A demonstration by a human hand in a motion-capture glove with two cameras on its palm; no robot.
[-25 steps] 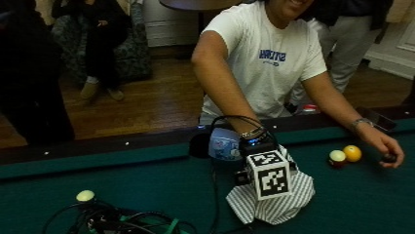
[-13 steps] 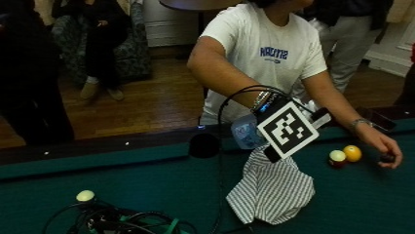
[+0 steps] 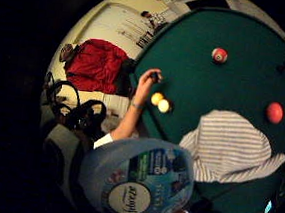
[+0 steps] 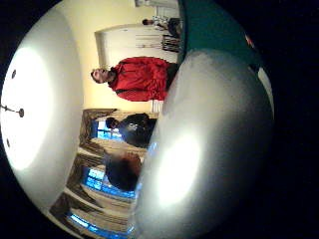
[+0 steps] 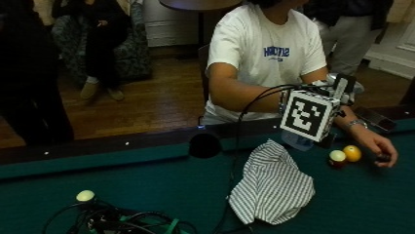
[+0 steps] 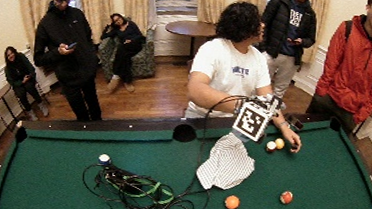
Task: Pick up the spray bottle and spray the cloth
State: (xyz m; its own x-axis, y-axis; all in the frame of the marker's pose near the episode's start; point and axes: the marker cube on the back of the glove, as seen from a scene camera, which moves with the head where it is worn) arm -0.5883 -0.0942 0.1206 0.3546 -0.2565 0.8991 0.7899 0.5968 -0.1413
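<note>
A: Where is the bottle [image 3: 138, 184]?

B: Lifted off the pool table [image 5: 149, 175], above the near edge of the cloth [image 5: 272, 187]. From outside only its pale lower part [image 5: 299, 141] shows, under the marker on the right hand [image 5: 340, 90]. In the little-finger palm view its blue label fills the near field, so it sits right against the palm.

A: And the grip?

B: The hand is wrapped round the bottle, since the bottle hangs in the air with the palm against it. The fingers themselves are hidden behind the rig, so I cannot tell how far they curl or whether one lies on the trigger. The thumb-side palm view gives only a pale rounded surface [image 4: 209, 144] close up.

A: The cloth?

B: Striped, white and grey, crumpled on the green felt, just below the hand. In the wide view it lies between the side pocket [image 6: 184, 133] and an orange ball [image 6: 232, 202].

A: The other hand?

B: The bare left hand [image 5: 379, 151] rests on the felt by the rail, fingers curled on something small and dark. A yellow ball [image 5: 352, 153] and a pale ball [image 5: 337, 157] sit just beside it, touching each other.

A: Anything else?

B: A tangle of cables [image 5: 117, 222] on the felt, well apart from the cloth, with a white ball [image 5: 85, 195] beside it. A red striped ball [image 6: 286, 197] lies near the orange one.
</note>
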